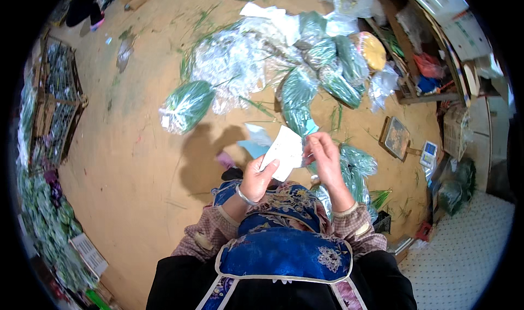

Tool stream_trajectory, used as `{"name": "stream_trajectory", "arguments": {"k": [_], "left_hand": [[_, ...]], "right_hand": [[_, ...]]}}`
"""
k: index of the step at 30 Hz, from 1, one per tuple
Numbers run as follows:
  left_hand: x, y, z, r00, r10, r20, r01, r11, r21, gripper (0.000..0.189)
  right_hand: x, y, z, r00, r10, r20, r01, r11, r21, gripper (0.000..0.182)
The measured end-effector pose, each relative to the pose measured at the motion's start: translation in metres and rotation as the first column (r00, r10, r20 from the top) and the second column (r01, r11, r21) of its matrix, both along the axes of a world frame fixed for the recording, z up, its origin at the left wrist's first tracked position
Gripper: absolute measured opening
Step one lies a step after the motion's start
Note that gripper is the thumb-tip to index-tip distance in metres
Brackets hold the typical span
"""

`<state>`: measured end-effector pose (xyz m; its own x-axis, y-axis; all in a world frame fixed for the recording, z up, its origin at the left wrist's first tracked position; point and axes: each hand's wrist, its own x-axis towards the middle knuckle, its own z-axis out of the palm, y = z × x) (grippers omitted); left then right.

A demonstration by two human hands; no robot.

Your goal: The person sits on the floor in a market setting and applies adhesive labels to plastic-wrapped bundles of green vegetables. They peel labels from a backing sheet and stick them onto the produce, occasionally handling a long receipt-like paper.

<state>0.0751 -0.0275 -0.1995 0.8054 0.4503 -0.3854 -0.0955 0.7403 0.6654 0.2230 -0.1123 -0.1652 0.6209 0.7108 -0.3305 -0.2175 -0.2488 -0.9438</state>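
Observation:
My left hand (256,179), with a bracelet at its wrist, pinches a white sheet of paper (283,152) between thumb and fingers. The sheet slants over my lap and bears faint marks. My right hand (325,156) is at the sheet's right edge with its fingers curled. Something clear or pale may be at its fingertips, too blurred to make out. Below the hands, light-blue paper pieces (252,148) lie on the floor. Just ahead is a long green vegetable bundle (299,97) in clear plastic. Another wrapped bundle (190,105) lies to the left.
Clear plastic sheeting (229,60) and several wrapped bundles (321,53) spread ahead. A platform scale (397,138) with its display (428,153) stands right, near a cluttered shelf (430,99). Wire crates (61,101) and heaped greens (49,224) line the left. A person (84,5) is far left.

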Motion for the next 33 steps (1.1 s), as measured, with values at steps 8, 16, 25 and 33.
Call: {"name": "stream_trajectory", "arguments": {"k": [8,16,25,33], "left_hand": [[0.054,-0.065,0.068,0.935,-0.347,0.074,0.349,0.937,-0.015,0.026],[0.088,-0.057,0.078,0.779,-0.599,-0.183,0.594,0.614,0.519,0.021],[0.129,-0.064,0.107,0.896,-0.440,0.063,0.419,0.884,0.209,0.022],[0.159,-0.028,0.108,0.912,-0.409,0.039,0.371,0.860,0.351,0.015]], "right_hand": [[0.052,-0.107,0.063,0.997,0.066,-0.026,-0.064,0.995,0.079,0.038],[0.069,-0.131,0.087,0.571,0.372,0.732,-0.362,0.914,-0.182,0.027],[0.072,-0.114,0.071,0.948,-0.255,-0.189,0.297,0.925,0.238,0.021],[0.101,-0.090,0.087,0.926,-0.336,0.173,0.290,0.925,0.243,0.022]]}}
